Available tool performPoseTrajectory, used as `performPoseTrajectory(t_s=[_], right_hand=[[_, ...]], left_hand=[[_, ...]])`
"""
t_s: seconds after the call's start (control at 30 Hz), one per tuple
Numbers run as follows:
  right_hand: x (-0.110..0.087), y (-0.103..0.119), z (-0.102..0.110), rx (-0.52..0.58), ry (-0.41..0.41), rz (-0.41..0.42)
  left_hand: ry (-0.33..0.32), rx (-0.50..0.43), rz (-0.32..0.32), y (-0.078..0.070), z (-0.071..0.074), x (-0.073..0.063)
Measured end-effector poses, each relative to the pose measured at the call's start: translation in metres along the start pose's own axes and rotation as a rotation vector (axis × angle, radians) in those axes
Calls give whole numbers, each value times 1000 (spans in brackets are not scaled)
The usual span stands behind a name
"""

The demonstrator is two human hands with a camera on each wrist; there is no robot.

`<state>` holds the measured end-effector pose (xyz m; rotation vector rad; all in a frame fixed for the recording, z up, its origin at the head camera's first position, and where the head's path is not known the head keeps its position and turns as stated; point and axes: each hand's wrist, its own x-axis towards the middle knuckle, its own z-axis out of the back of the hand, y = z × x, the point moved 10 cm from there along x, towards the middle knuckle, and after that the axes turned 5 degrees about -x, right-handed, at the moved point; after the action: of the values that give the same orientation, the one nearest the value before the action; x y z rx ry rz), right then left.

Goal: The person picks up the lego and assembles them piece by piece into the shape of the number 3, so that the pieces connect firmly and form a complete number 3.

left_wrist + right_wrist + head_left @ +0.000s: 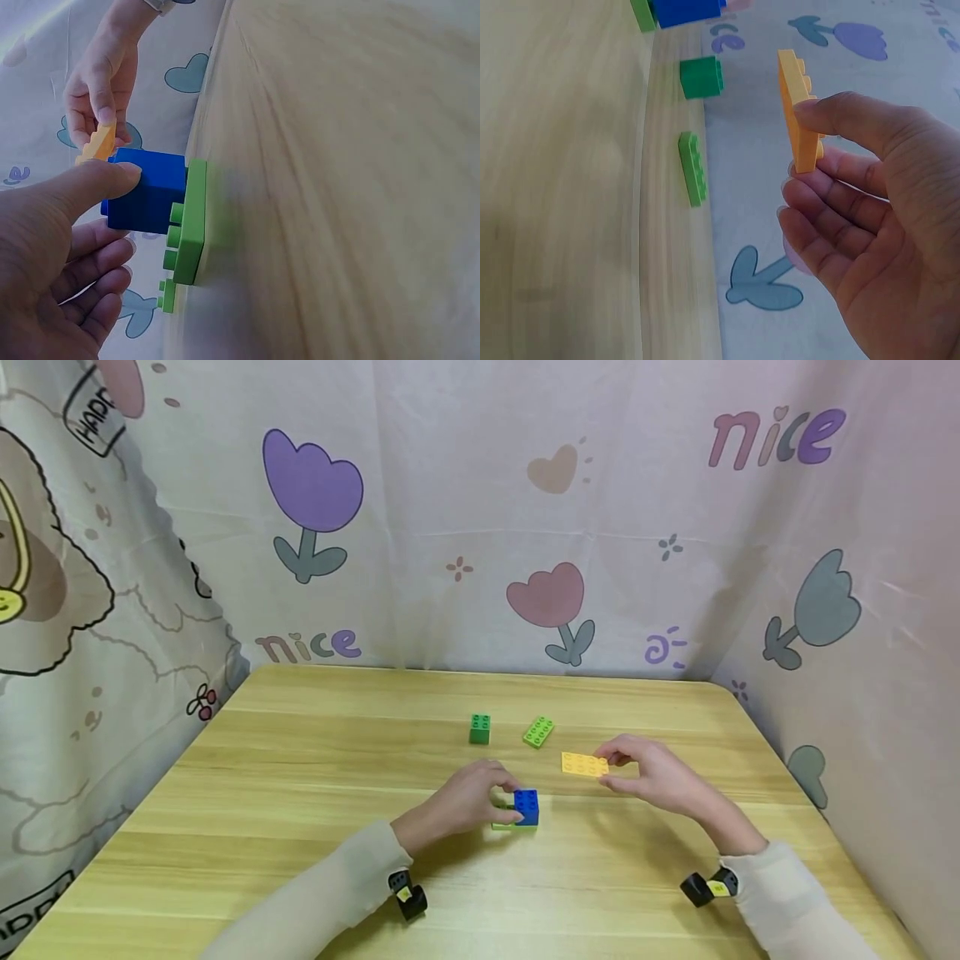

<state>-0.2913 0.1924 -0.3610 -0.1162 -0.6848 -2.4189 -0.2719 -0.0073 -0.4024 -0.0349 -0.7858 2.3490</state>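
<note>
Between thumb and fingers, my left hand pinches a blue brick, which sits on one end of a flat light green brick on the table. The green brick's free studs show beside the blue one in the left wrist view. My right hand pinches one end of a flat yellow-orange brick, studs up. It is held above the table, to the right of the blue brick and a little farther back. In the right wrist view the thumb lies across the yellow-orange brick.
Farther back on the table stand a dark green brick and a flat light green brick, side by side with a gap. A printed curtain hangs behind the table's back edge and along both sides.
</note>
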Motion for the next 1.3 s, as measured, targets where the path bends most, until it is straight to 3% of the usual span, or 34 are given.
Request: performPoseTrajectory(t_s=[0.3, 0.7, 1.0, 1.3], right_hand=[[7, 20, -13, 5, 42, 52], [16, 50, -33, 13, 104, 142], [19, 64, -47, 7, 111, 209], [23, 70, -56, -11, 110, 195]], left_hand=[[13, 2, 12, 1, -1, 0], [18, 6, -39, -2, 0, 2], [25, 53, -39, -2, -2, 4], [19, 47, -49, 0, -2, 5]])
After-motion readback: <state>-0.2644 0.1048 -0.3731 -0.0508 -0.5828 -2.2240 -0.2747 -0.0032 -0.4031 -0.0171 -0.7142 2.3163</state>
